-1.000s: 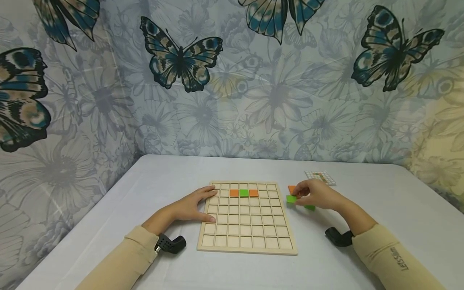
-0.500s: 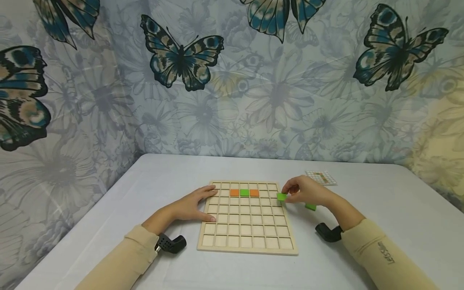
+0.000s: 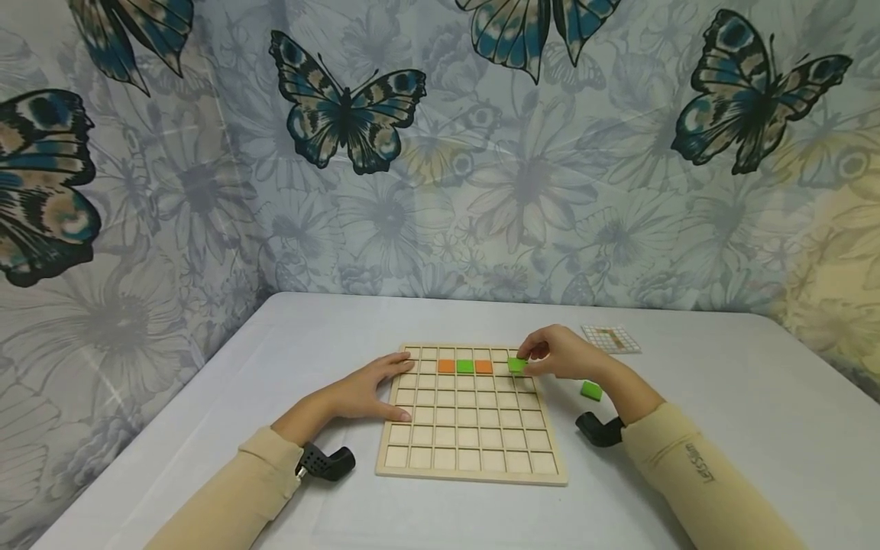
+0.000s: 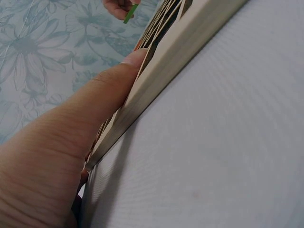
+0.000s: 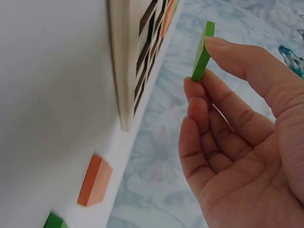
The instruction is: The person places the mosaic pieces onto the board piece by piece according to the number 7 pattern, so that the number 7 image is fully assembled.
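Observation:
My left hand [image 3: 357,391] rests on the left edge of a wooden grid board [image 3: 470,480], fingers and thumb spread. In the left wrist view its thumb [image 4: 102,85] lies over the board's rim. Between thumb and fingertips, my right hand [image 3: 567,355] pinches a green square tile [image 3: 517,365] above the board's upper right cells. The right wrist view shows that tile [image 5: 202,54] held by its edges, tilted and apart from the board. In the second row sit an orange tile [image 3: 446,367], a green tile [image 3: 464,367] and another orange tile [image 3: 484,367], side by side.
Right of the board, a loose green tile [image 3: 591,390] lies on the white table [image 3: 330,325]. A loose orange tile [image 5: 95,180] shows in the right wrist view; the right hand hides it from the head view. A small gridded pattern card [image 3: 612,339] lies farther back.
My right hand has lifted the green tile from the table right of the board and carried it left, over the board. The left hand has stayed in place.

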{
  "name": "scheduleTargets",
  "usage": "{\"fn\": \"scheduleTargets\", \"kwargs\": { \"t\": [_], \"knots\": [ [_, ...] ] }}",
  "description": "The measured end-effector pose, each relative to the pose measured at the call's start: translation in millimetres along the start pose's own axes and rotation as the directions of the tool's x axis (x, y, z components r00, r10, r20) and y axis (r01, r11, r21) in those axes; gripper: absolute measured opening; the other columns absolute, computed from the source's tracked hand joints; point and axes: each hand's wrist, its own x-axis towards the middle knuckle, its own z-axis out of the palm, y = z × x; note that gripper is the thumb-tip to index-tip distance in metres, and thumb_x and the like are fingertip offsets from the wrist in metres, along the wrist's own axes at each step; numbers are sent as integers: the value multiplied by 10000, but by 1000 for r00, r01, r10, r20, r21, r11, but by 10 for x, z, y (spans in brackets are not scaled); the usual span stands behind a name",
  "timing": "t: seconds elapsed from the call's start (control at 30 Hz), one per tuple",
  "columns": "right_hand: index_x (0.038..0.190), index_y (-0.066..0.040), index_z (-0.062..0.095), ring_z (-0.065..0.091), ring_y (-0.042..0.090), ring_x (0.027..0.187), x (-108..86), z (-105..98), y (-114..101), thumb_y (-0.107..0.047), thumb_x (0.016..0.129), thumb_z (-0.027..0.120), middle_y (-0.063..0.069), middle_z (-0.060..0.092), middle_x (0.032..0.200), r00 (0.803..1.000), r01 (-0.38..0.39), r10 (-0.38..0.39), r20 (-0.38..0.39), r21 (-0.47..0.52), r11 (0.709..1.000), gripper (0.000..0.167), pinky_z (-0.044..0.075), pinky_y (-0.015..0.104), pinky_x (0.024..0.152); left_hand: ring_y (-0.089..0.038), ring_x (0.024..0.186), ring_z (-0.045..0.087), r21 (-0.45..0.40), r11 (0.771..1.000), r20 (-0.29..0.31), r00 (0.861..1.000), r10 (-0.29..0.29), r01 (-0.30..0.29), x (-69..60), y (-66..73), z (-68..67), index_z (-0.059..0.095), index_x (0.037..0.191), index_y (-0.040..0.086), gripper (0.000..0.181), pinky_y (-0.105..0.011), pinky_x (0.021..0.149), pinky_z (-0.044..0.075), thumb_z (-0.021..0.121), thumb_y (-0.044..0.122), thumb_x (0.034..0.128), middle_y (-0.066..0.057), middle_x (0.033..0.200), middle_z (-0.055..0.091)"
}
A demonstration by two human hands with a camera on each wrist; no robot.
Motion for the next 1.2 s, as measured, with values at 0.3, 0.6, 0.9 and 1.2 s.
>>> {"fn": "scheduleTargets", "kwargs": {
  "t": [0.3, 0.6, 0.9, 1.2],
  "knots": [
    [952, -36, 689, 528, 146, 774, 104, 49, -51, -126, 793, 727, 55, 648, 892, 999, -21, 17, 51, 79, 997, 187, 470, 280, 694, -296, 1449, 101, 0, 1000, 9, 1000, -4, 4, -7, 16, -11, 314, 1468, 200, 920, -560, 1129, 176, 746, 515, 719, 4, 1568, 152],
    [940, -26, 686, 551, 134, 774, 169, 101, -136, -120, 791, 733, 65, 655, 896, 996, -1, -8, 94, 99, 995, 181, 491, 263, 688, -295, 1447, 116, -2, 1000, -2, 1000, -9, 9, -4, 22, -5, 330, 1461, 199, 905, -558, 1128, 182, 754, 497, 719, 4, 1564, 168],
    [922, -25, 692, 560, 116, 777, 237, 151, -194, -114, 763, 755, 65, 670, 904, 993, 1, -11, 114, 83, 997, 193, 493, 258, 707, -300, 1446, 118, -14, 1000, 3, 1000, -10, 10, -18, 32, -10, 326, 1463, 186, 915, -562, 1125, 184, 759, 491, 716, 0, 1563, 170],
    [891, 4, 697, 574, 96, 728, 283, 193, -278, -86, 760, 753, 79, 680, 859, 988, 20, -28, 155, 49, 999, 168, 501, 238, 675, -291, 1449, 109, -21, 999, 6, 1000, -26, 27, -33, 61, -12, 324, 1464, 203, 909, -563, 1124, 186, 756, 495, 718, 20, 1567, 157]
  ]
}}
